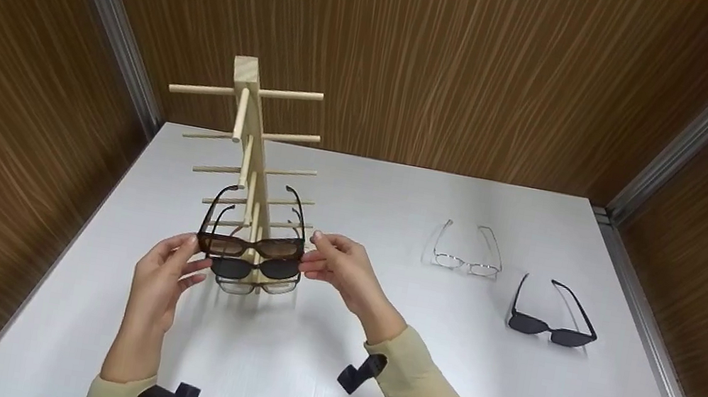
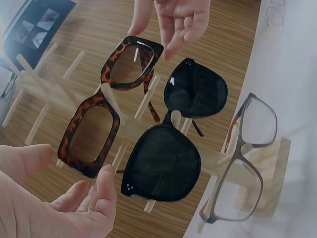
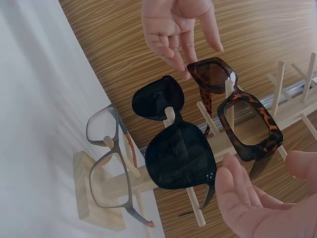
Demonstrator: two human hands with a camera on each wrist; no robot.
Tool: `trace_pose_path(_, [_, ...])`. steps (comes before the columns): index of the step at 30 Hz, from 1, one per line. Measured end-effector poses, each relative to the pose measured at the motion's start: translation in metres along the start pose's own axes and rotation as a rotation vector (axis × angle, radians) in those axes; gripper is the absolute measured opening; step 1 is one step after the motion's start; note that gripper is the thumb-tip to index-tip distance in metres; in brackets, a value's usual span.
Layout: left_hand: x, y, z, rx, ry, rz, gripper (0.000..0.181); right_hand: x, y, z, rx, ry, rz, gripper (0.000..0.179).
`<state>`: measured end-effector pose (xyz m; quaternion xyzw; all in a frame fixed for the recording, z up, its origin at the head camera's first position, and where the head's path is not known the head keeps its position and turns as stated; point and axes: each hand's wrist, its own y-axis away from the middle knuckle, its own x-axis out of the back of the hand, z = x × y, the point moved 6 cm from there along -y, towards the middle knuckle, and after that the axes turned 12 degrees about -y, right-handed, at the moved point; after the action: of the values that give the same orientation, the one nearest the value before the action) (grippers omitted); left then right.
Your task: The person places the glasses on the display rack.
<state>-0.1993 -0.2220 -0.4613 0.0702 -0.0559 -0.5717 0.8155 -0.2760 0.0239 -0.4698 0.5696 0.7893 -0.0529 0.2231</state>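
Observation:
Tortoiseshell sunglasses [image 2: 91, 131] hang on a wooden eyewear stand [image 1: 246, 70], their bridge over a peg. Black sunglasses [image 2: 163, 163] hang just below them, and grey-framed clear glasses [image 3: 119, 153] are lowest. My left hand [image 1: 158, 270] is beside the left edge of the tortoiseshell pair, fingertips right at the frame's corner and thumb spread away. On the opposite side, my right hand [image 1: 345, 272] has its fingers extended near the other corner, its thumb apart from the frame. Neither hand's fingers curl round the sunglasses.
Thin wire-framed glasses [image 1: 466, 266] lie on the white table [image 1: 383, 196] to the right. Further right are black sunglasses [image 1: 550, 330] with arms unfolded. Upper pegs [image 1: 292, 95] of the stand stick out bare. Wood-grain panels [image 1: 420, 59] surround the table.

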Motion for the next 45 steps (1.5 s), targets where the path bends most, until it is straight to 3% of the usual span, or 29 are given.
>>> trace_pose_path(6, [0.005,0.005,-0.004,-0.012,-0.057,0.003,0.043,0.010,0.007,0.004,0.027,-0.080,-0.012,0.035])
trace_pose_path(13, [0.008,0.012,-0.015,0.008,-0.089,0.002,0.046,0.024,0.011,0.014,0.009,-0.081,-0.026,0.039])
trace_pose_path(20, [0.004,0.017,-0.031,0.025,-0.098,-0.032,0.040,0.039,0.015,0.029,-0.022,-0.069,0.015,0.039])
trace_pose_path(35, [-0.026,0.021,-0.062,0.088,-0.211,-0.186,0.038,0.068,0.024,0.052,-0.055,-0.026,0.062,0.040])
trace_pose_path(45, [-0.059,0.028,-0.082,0.109,-0.226,-0.341,0.043,0.088,0.032,0.066,-0.062,-0.033,0.098,0.043])
